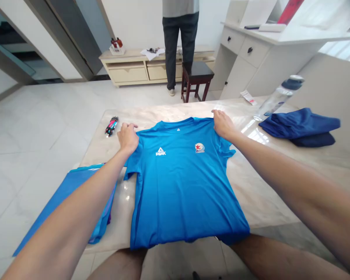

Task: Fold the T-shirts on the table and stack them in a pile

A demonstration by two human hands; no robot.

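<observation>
A blue T-shirt lies front side up across the table, with a white PEAK mark and a round badge on its chest. Its lower hem hangs over the near table edge. My left hand pinches the shirt at the left shoulder, fingers closed on the cloth. At the other shoulder, my right hand grips the fabric in the same way. The collar sits between both hands at the far end. Beside my left forearm rests a stack of folded blue clothes, partly hidden by that arm.
On the marble-look table, a dark blue garment and a clear bottle lie at the right. A bundle of pens is at the far left. Beyond stand a dark stool, a low cabinet and a person.
</observation>
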